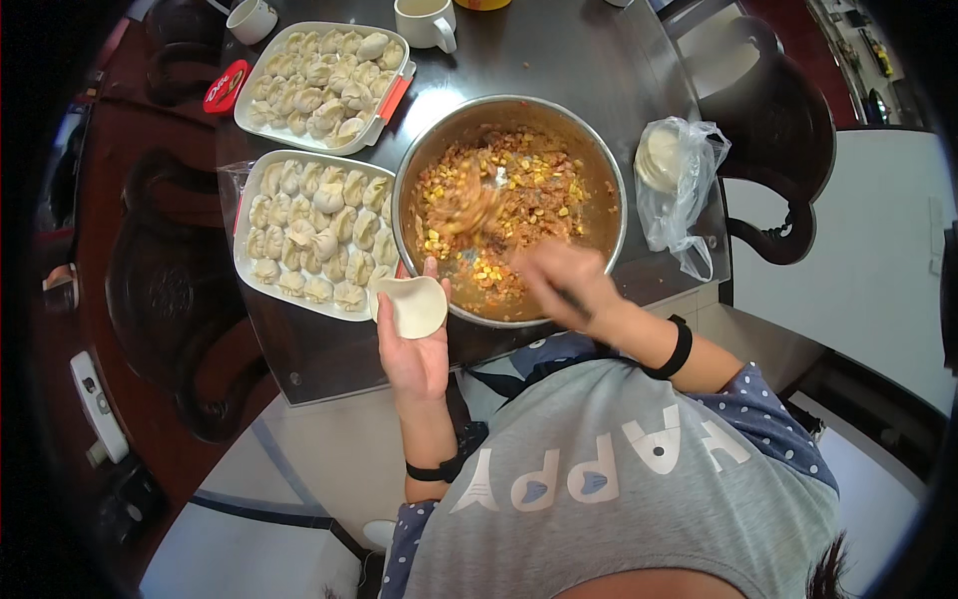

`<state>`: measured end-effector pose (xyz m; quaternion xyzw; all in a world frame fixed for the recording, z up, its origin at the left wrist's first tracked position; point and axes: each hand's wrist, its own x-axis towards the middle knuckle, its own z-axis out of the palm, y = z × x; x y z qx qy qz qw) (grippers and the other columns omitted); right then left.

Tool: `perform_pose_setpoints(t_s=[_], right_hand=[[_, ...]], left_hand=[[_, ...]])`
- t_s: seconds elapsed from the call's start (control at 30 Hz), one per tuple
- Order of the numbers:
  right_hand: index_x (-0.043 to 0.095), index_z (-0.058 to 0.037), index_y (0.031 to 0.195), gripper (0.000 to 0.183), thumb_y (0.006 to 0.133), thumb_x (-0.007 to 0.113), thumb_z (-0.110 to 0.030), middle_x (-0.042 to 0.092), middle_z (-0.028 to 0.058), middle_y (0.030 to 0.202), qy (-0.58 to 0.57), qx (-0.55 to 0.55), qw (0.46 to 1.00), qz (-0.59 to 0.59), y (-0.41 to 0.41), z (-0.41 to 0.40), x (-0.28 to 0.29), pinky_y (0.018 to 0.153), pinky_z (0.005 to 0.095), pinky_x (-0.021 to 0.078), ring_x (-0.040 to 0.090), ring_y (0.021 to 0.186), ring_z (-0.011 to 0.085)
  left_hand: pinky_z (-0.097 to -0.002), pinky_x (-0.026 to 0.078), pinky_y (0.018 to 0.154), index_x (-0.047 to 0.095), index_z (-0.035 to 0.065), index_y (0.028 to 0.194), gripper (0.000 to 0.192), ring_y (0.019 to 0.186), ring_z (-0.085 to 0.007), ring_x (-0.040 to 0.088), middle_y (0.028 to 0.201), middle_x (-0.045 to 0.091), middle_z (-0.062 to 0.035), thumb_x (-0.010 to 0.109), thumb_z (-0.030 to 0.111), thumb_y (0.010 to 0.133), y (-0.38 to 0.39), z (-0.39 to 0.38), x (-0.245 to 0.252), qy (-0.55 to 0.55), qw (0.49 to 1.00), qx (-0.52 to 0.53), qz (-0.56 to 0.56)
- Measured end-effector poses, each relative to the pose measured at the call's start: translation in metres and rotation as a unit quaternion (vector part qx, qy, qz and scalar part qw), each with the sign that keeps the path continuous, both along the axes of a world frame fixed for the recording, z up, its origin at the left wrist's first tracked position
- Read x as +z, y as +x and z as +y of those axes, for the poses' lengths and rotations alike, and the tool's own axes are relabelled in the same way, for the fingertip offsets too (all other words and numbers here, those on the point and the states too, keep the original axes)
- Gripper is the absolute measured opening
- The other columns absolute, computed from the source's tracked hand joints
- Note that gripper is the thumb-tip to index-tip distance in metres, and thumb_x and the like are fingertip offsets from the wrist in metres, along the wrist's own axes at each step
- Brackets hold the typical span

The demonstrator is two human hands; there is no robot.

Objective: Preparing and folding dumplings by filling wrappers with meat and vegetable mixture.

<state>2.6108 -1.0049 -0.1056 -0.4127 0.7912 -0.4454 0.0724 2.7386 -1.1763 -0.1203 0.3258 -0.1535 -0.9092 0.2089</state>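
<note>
On my left hand (418, 363) lies a round dumpling wrapper (413, 308), pale and bare of filling, with my thumb at its left edge. My right hand (565, 284), blurred by motion, is closed around the dark handle of a utensil over the near side of a large steel bowl (623, 202). The utensil's far end is too blurred to make out. A chunky filling with corn kernels (539, 187) covers the bowl's bottom. Filled dumplings (329, 196) sit in rows in a white tray (251, 278) left of the bowl.
A second tray (243, 123) of dumplings stands behind the first, beside a red lid (226, 87). Two white cups (425, 22) are at the far side. Right of the bowl, a plastic bag (677, 217) holds stacked wrappers (660, 159). Dark wooden chairs (804, 142) flank the table (576, 45).
</note>
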Motion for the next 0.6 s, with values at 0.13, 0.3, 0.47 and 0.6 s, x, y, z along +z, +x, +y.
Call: perform_pose_setpoints(t_s=[0.13,0.3,0.47,0.6], right_hand=[[0.066,0.0017,0.092,0.01,0.084,0.065,-0.005,0.062,0.0162,0.075,0.049,0.113,0.992,-0.031,-0.004,0.013,0.016,0.059,0.0379,0.0498,0.061,0.064,0.0318],[0.067,0.0012,0.096,0.012,0.086,0.064,-0.003,0.064,0.015,0.077,0.053,-0.035,0.997,0.054,-0.067,0.046,0.022,0.059,0.033,0.0496,0.063,0.066,0.0255],[0.066,0.0003,0.098,0.013,0.085,0.063,-0.003,0.063,0.0161,0.077,0.039,0.045,0.998,0.003,-0.015,0.015,0.009,0.06,0.0371,0.0504,0.062,0.066,0.0291],[0.068,0.001,0.093,0.01,0.085,0.065,-0.004,0.064,0.0156,0.075,0.063,0.095,0.992,-0.047,-0.023,0.024,0.036,0.058,0.0352,0.0495,0.063,0.065,0.0277]], left_hand=[[-0.0496,0.04,0.108,0.045,-0.0063,0.12,0.04,0.132,-0.0359,0.042,0.126,0.051,-0.0206,0.039,0.029,0.102,-0.001,-0.002,0.0,0.002,1.0,0.014,-0.015],[-0.0511,0.039,0.109,0.045,-0.0075,0.12,0.04,0.133,-0.0366,0.039,0.126,0.05,-0.0199,0.039,0.029,0.102,0.0,-0.002,-0.001,0.003,1.0,0.016,0.013],[-0.0515,0.037,0.11,0.046,-0.006,0.12,0.039,0.134,-0.037,0.037,0.125,0.051,-0.018,0.039,0.028,0.102,-0.005,0.003,0.0,-0.014,1.0,0.017,0.005],[-0.0529,0.035,0.111,0.044,-0.0044,0.122,0.038,0.135,-0.0376,0.036,0.124,0.052,-0.0161,0.04,0.028,0.102,0.003,-0.001,-0.001,-0.011,0.999,0.032,0.005]])
